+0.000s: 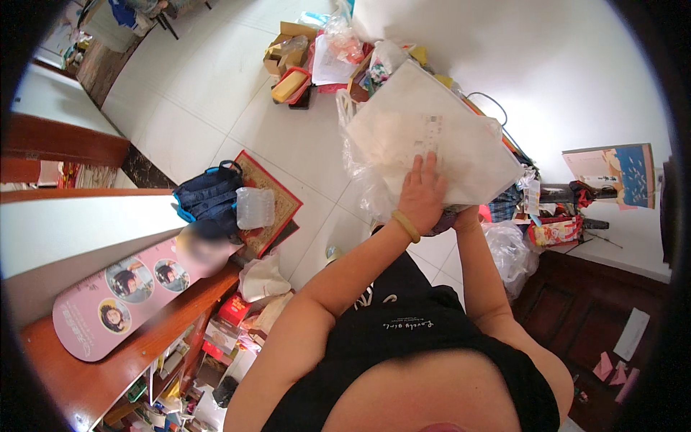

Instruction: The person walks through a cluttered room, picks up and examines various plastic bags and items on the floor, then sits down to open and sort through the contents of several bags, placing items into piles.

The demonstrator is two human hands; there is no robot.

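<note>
A flat, whitish square plastic package (pixel 448 135) with a printed label is tilted in front of me. My left hand (pixel 424 191), with a yellow bangle at the wrist, lies flat on its upper face, fingers slightly spread. At the near edge my right hand (pixel 467 217) grips the package from below, its fingers mostly hidden. Something dark purple (pixel 440 224) shows under the package between my hands; I cannot tell what it is. Clear crumpled plastic (pixel 372 200) hangs along the package's left side.
Behind the package, bags and a cardboard box (pixel 289 48) crowd the wall. At left a navy backpack (pixel 210 189) leans by a patterned red-edged mat (pixel 270 208). A pink printed board (pixel 140 302) rests on a wooden cabinet (pixel 108 389). Right stand a plastic bag (pixel 507 254) and a dark door (pixel 567 302).
</note>
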